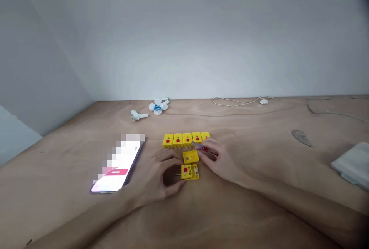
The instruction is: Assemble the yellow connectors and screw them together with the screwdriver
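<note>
An opened yellow two-pin plug (190, 172) lies on the table, its red dot and inner parts facing up and its metal pins pointing left. My left hand (163, 172) curls around its pin side, with forefinger and thumb at its far and near edges. Just beyond it is a loose yellow cover (190, 157), hollow side up. My right hand (217, 158) pinches a slim tool with a clear and red handle (204, 148), apparently a small screwdriver, above the cover's right edge. Farther back, several closed yellow plugs (187, 139) stand in a row, pins toward me.
A phone (118, 172) with a lit screen lies left of my left hand. White plastic fittings (158, 106) and another white piece (138, 116) sit at the back left. A thin white cord (239, 102) runs near the wall. At the right edge lies a pale packet (353, 164).
</note>
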### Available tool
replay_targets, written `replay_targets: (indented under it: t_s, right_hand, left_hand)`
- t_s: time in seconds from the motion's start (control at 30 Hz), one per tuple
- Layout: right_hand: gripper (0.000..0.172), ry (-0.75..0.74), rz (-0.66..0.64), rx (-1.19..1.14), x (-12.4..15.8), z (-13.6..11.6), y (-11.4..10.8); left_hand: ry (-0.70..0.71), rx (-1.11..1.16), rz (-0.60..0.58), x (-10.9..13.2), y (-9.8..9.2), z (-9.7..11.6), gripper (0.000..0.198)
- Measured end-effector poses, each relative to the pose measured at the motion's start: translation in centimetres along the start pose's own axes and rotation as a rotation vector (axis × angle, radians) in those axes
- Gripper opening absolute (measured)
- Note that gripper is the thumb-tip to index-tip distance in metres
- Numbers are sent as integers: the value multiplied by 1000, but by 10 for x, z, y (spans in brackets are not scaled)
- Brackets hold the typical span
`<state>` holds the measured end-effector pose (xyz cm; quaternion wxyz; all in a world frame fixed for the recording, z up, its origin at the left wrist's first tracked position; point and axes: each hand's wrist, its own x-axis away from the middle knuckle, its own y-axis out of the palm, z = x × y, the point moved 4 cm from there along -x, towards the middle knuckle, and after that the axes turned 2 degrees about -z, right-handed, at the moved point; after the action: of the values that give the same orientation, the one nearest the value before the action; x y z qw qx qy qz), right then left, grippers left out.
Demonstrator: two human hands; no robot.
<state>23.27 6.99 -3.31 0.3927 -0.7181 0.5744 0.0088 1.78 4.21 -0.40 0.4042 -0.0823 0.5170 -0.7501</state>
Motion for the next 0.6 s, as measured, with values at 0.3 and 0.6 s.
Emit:
replay_targets:
  t_s: [0.3, 0.6]
  right_hand:
    - [6, -75, -61, 95, 0, 2, 4]
    - [3, -3, -39, 16, 0, 1, 2]
  left_hand:
    - [4, -15, 7, 2, 0, -1, 28]
    - [58, 30, 70, 3, -15, 6, 29]
